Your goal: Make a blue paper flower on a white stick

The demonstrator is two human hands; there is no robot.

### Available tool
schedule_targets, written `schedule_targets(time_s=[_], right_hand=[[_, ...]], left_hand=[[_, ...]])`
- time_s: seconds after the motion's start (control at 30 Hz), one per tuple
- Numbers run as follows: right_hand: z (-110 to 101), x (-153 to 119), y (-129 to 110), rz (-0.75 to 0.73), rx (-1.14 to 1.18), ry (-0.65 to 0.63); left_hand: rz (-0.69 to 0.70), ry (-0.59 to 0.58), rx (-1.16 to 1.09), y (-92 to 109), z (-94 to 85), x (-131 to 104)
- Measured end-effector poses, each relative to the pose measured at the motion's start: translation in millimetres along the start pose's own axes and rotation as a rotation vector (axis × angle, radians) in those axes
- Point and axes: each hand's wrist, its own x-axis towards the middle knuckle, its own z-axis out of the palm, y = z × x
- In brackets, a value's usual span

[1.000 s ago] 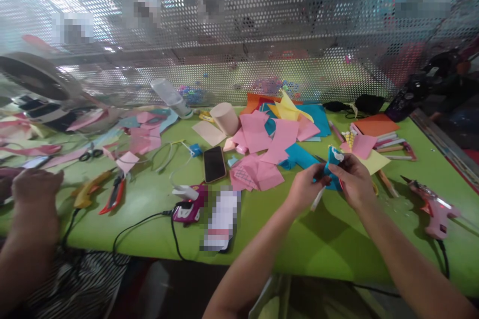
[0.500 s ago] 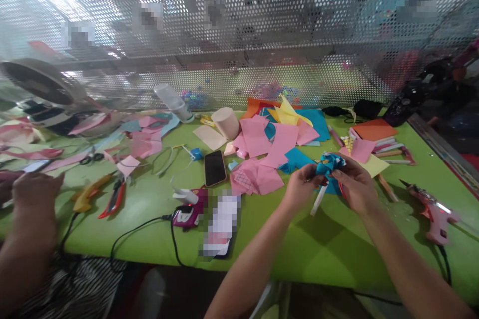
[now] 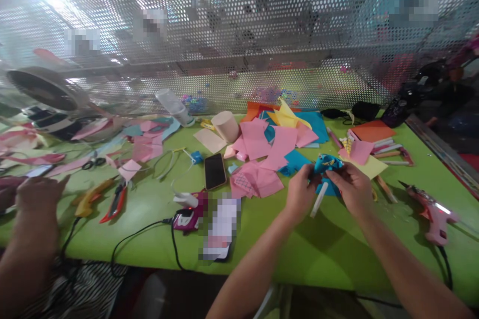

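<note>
Both my hands hold a blue paper flower (image 3: pixel 328 163) above the green table. My left hand (image 3: pixel 302 185) grips its left side with the fingers closed. From the right, my right hand (image 3: pixel 352 182) pinches its lower edge between thumb and fingers. Bits of yellow show among the blue folds. Below the flower a white stick (image 3: pixel 319 200) slants down; whether it is joined to the flower I cannot tell. A blue paper piece (image 3: pixel 330 189) lies under my hands. Beyond my left hand are pink paper sheets (image 3: pixel 258 179).
A pink glue gun (image 3: pixel 430 212) lies at the right. Left of my arms are a dark-screened phone (image 3: pixel 215 171), a purple power strip (image 3: pixel 189 217) with cables, red-handled pliers (image 3: pixel 115 203) and a yellow glue gun (image 3: pixel 93 198). A co-worker's hand (image 3: pixel 37 194) rests at the far left.
My hands have turned the blue flower slightly, and the right hand has shifted a little left. The view has tilted a bit. The rest of the table looks the same.
</note>
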Motion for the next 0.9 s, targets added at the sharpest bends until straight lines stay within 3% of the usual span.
schedule_targets(time_s=[0.27,0.5,0.7,0.9], right_hand=[[10,-10,7,-0.002,-0.021,0.102],[17,-12,5,-0.025,0.001,0.150],[10,-7,7,-0.017,0.087,0.112],[4,0,-2,0.048,0.215,-0.019]], left_hand=[[0.307,0.113,0.417,1,6.5,-7],[0.394,0.124,0.546,-4,11.8,-9],[0.353,0.078,0.425,4,8.8,-11],[0.106,-0.227,-0.029,11,-13.1,2]])
